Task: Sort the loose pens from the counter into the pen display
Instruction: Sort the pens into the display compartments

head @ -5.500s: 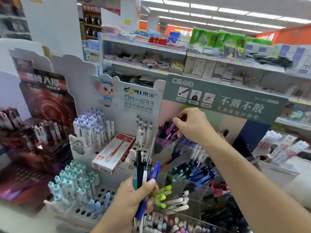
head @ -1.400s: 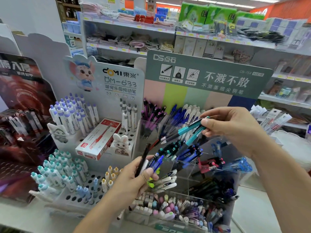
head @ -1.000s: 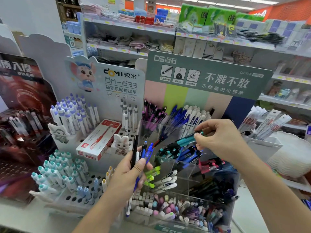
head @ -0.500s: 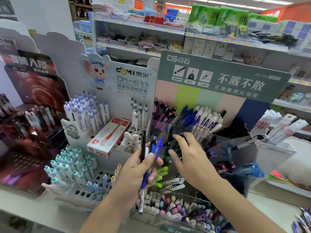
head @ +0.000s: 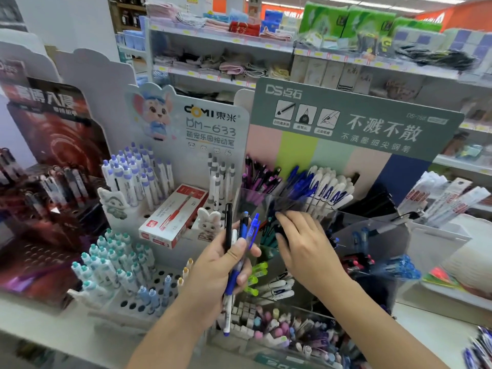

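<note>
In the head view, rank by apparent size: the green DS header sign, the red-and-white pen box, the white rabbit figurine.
1. Green DS header sign, by far the largest.
2. Red-and-white cardboard pen box.
3. White rabbit figurine, smallest.
All three stand at a similar distance from the camera, so the order seems safe.

A shop: branded pen displays (head: 346, 123) in front, price-tagged shelves (head: 221, 43) of packaged goods behind.

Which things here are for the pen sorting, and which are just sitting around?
For the job:
- bunch of pens in the left hand
- right hand
- clear pen display

Just sitting around:
- red pen box
- DOMI pen stand
- erasers
</note>
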